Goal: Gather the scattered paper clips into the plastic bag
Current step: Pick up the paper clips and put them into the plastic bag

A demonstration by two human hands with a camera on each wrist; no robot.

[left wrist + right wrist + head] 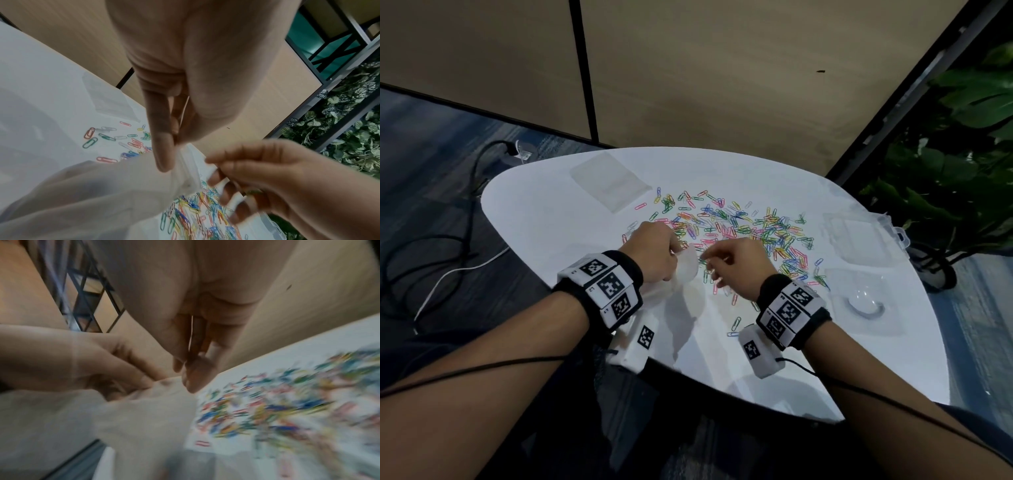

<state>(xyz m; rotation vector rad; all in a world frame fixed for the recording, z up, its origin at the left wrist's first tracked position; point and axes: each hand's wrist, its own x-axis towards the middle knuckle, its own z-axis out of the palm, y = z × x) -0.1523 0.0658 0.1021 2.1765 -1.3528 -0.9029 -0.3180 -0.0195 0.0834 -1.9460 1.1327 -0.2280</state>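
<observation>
A person's left hand pinches the rim of a clear plastic bag above the near part of a white table. Beside it, the right hand hovers with fingers curled; whether it holds anything cannot be told. Coloured paper clips lie scattered across the table's middle, toward its far edge.

Both hands over the near part of the table

The plastic bag hangs from the left hand, just left of the right hand; paper clips lie beyond and right of both; a clear case sits farther right.
</observation>
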